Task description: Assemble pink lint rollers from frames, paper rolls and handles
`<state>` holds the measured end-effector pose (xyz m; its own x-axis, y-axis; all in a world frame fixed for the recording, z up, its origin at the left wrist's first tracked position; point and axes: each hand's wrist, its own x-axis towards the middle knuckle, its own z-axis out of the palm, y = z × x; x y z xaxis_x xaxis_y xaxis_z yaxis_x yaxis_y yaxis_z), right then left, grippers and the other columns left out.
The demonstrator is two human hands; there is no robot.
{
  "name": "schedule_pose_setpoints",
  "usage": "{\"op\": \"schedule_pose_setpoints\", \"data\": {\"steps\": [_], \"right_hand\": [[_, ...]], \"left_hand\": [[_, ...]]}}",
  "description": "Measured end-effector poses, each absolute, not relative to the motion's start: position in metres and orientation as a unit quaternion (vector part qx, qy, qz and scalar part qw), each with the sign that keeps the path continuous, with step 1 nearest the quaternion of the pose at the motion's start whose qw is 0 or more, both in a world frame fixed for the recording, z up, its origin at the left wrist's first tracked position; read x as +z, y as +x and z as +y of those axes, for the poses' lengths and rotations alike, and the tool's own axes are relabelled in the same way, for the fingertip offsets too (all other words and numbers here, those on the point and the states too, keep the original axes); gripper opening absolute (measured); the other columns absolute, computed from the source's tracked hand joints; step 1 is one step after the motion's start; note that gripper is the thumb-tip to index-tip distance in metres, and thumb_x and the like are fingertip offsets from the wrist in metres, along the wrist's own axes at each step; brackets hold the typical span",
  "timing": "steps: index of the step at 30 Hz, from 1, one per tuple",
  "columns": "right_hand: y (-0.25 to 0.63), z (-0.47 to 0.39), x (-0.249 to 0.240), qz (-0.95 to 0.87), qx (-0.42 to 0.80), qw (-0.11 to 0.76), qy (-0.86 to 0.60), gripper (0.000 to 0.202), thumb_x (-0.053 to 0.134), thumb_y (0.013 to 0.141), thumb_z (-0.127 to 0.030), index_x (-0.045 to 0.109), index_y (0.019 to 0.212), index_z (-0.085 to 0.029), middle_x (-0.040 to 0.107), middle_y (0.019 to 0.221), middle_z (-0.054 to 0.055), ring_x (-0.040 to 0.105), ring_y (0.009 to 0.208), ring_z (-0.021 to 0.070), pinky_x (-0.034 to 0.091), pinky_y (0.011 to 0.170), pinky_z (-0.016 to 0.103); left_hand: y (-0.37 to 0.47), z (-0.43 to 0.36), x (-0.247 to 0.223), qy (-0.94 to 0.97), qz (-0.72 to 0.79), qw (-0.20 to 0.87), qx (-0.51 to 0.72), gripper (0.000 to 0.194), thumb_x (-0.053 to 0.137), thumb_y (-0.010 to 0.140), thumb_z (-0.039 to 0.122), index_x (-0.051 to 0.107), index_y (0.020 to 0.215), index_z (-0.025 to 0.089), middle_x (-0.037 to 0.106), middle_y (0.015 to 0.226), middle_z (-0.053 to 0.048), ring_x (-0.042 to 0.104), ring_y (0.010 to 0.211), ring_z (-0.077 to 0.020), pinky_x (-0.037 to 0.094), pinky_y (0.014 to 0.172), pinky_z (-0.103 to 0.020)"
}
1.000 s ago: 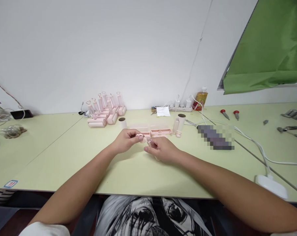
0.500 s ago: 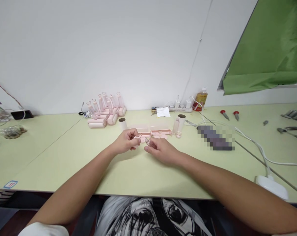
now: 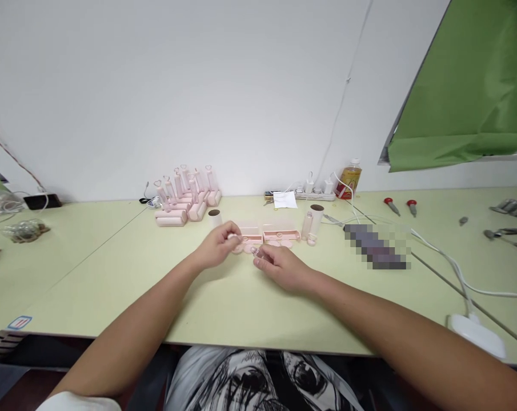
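My left hand (image 3: 217, 246) is closed in a pinch just left of the middle, with a small pale pink piece (image 3: 235, 236) at its fingertips; its exact kind is too small to make out. Facing it, my right hand (image 3: 286, 267) is wrapped round a small clear plastic tube (image 3: 255, 251), whose end sticks out toward the left hand. A short gap parts the two hands. Just beyond them lie two open pink cases (image 3: 279, 235) with clear lids raised behind, and several pink discs (image 3: 286, 244) in front. The right palm hides most of the tube.
White cardboard tubes (image 3: 214, 217) flank the cases, with a clear pink-tinted handle (image 3: 307, 226) by the right one. Pink rollers with heart-topped handles (image 3: 171, 217) stand back left. A power strip (image 3: 316, 196), a bottle (image 3: 350, 178), screwdrivers (image 3: 392, 206) and white cables (image 3: 451, 260) lie rightward.
My left hand has lifted slightly and drawn away from the tube's end with the small pink piece. The right hand stays nearly in place, and the view has tilted a little.
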<state>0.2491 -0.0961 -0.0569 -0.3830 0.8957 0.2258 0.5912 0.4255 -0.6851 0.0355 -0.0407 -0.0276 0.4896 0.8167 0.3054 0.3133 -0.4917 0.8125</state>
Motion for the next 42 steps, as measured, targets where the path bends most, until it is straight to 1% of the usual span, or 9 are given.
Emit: {"op": "schedule_pose_setpoints", "data": {"steps": [4, 11, 22, 25, 28, 31, 34, 37, 42], "right_hand": [[0.250, -0.093, -0.058, -0.770, 0.274, 0.321, -0.478, 0.031, 0.047, 0.088, -0.044, 0.043, 0.070, -0.020, 0.043, 0.064, -0.004, 0.039, 0.059, 0.0123, 0.028, 0.055, 0.025], [0.251, -0.091, -0.058, -0.761, 0.276, 0.338, -0.479, 0.034, 0.048, 0.088, -0.046, 0.040, 0.067, -0.020, 0.040, 0.063, -0.004, 0.037, 0.059, 0.0121, 0.027, 0.055, 0.025], [0.252, -0.090, -0.058, -0.763, 0.279, 0.343, -0.471, 0.035, 0.051, 0.086, -0.046, 0.040, 0.065, -0.020, 0.038, 0.061, -0.005, 0.035, 0.057, 0.0117, 0.025, 0.053, 0.025], [0.251, -0.090, -0.059, -0.758, 0.291, 0.346, -0.471, 0.035, 0.048, 0.088, -0.048, 0.039, 0.067, -0.021, 0.039, 0.061, -0.004, 0.037, 0.057, 0.0120, 0.026, 0.053, 0.025], [0.251, -0.092, -0.058, -0.749, 0.316, 0.338, -0.474, 0.034, 0.042, 0.091, -0.049, 0.041, 0.072, -0.022, 0.042, 0.062, -0.004, 0.039, 0.056, 0.0126, 0.027, 0.053, 0.025], [0.250, -0.094, -0.057, -0.762, 0.322, 0.321, -0.462, 0.031, 0.042, 0.092, -0.048, 0.042, 0.076, -0.022, 0.043, 0.063, -0.004, 0.040, 0.058, 0.0129, 0.028, 0.054, 0.025], [0.249, -0.096, -0.055, -0.794, 0.303, 0.306, -0.429, 0.027, 0.049, 0.090, -0.044, 0.045, 0.076, -0.020, 0.044, 0.066, -0.004, 0.040, 0.061, 0.0127, 0.029, 0.057, 0.025], [0.247, -0.099, -0.054, -0.807, 0.313, 0.305, -0.397, 0.025, 0.054, 0.088, -0.043, 0.050, 0.080, -0.019, 0.045, 0.069, -0.003, 0.041, 0.064, 0.0127, 0.031, 0.060, 0.026], [0.243, -0.101, -0.057, -0.773, 0.369, 0.343, -0.385, 0.024, 0.056, 0.087, -0.038, 0.056, 0.102, -0.020, 0.051, 0.081, 0.000, 0.045, 0.072, 0.0138, 0.037, 0.064, 0.026]], "left_hand": [[0.018, -0.019, -0.025, 0.711, 0.448, 0.335, 0.426, 0.007, 0.043, 0.077, 0.024, 0.046, 0.074, 0.019, 0.046, 0.058, 0.005, 0.038, 0.050, -0.0091, 0.030, 0.048, -0.022], [0.005, -0.001, -0.042, 0.755, 0.559, 0.231, 0.253, 0.020, 0.056, 0.070, 0.033, 0.055, 0.058, 0.017, 0.048, 0.054, 0.003, 0.043, 0.054, -0.0125, 0.027, 0.052, -0.025], [0.008, -0.003, -0.049, 0.747, 0.568, 0.259, 0.228, 0.023, 0.061, 0.068, 0.038, 0.059, 0.059, 0.016, 0.047, 0.052, 0.003, 0.039, 0.050, -0.0107, 0.025, 0.048, -0.023], [0.007, -0.004, -0.045, 0.749, 0.559, 0.288, 0.209, 0.023, 0.066, 0.065, 0.038, 0.064, 0.073, 0.016, 0.051, 0.055, 0.004, 0.043, 0.048, -0.0108, 0.028, 0.048, -0.023], [0.006, -0.010, -0.035, 0.746, 0.573, 0.260, 0.218, 0.036, 0.066, 0.066, 0.036, 0.064, 0.097, 0.016, 0.057, 0.062, 0.002, 0.049, 0.051, -0.0129, 0.032, 0.049, -0.023], [0.012, -0.024, -0.024, 0.778, 0.528, 0.222, 0.258, 0.032, 0.058, 0.078, 0.041, 0.063, 0.098, 0.017, 0.055, 0.063, 0.002, 0.049, 0.055, -0.0132, 0.032, 0.051, -0.023], [0.027, -0.045, -0.020, 0.830, 0.366, 0.330, 0.262, 0.035, 0.054, 0.084, 0.046, 0.062, 0.104, 0.018, 0.054, 0.068, 0.002, 0.047, 0.060, -0.0115, 0.035, 0.056, -0.023], [0.043, -0.062, -0.022, 0.831, 0.247, 0.441, 0.231, 0.038, 0.063, 0.080, 0.044, 0.061, 0.105, 0.017, 0.057, 0.074, 0.000, 0.049, 0.065, -0.0109, 0.039, 0.060, -0.023], [0.035, -0.053, -0.019, 0.784, 0.293, 0.455, 0.302, 0.035, 0.069, 0.075, 0.044, 0.062, 0.093, 0.015, 0.048, 0.058, 0.005, 0.042, 0.049, -0.0066, 0.035, 0.048, -0.020]]}}
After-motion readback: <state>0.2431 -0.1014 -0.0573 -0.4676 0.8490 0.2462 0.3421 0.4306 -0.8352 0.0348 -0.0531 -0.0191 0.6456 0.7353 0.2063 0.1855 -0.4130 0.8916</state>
